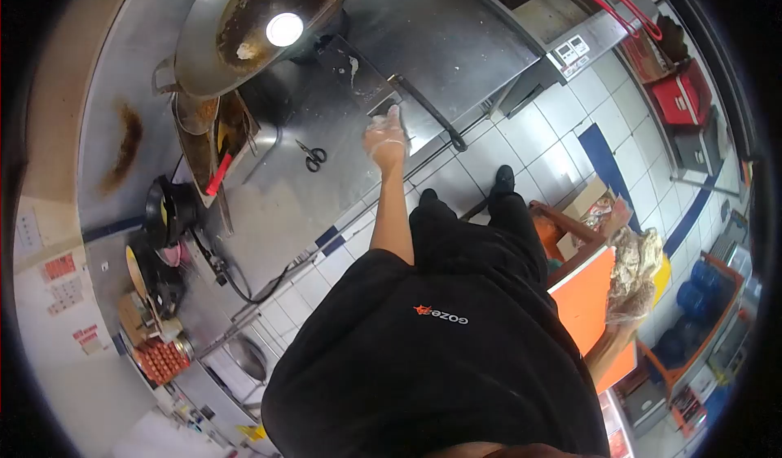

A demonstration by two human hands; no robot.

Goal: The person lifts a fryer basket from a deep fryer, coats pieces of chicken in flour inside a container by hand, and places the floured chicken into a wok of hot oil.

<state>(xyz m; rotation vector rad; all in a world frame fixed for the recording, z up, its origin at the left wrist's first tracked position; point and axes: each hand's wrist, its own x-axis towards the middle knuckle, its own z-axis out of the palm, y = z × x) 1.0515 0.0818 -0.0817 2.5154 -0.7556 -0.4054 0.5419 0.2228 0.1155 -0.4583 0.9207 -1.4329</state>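
My left hand (384,138), in a clear plastic glove, is over the steel counter (277,189), its fingers partly stretched out beside a small dark object. A long black-handled tool (432,114) lies just beyond it, and black scissors (313,158) lie to its left. On the right, my right hand (626,318) wears a clear glove and grips a large pale, flour-coated piece of food (635,266) above an orange surface (585,299).
A large wok (195,42) with brown residue stands at the upper left. Nearer are a container with a red-handled utensil (218,174), black pans (169,212) and an egg tray (161,362). A cardboard box (585,200) is beside my legs; blue bottles (692,297) stand at far right.
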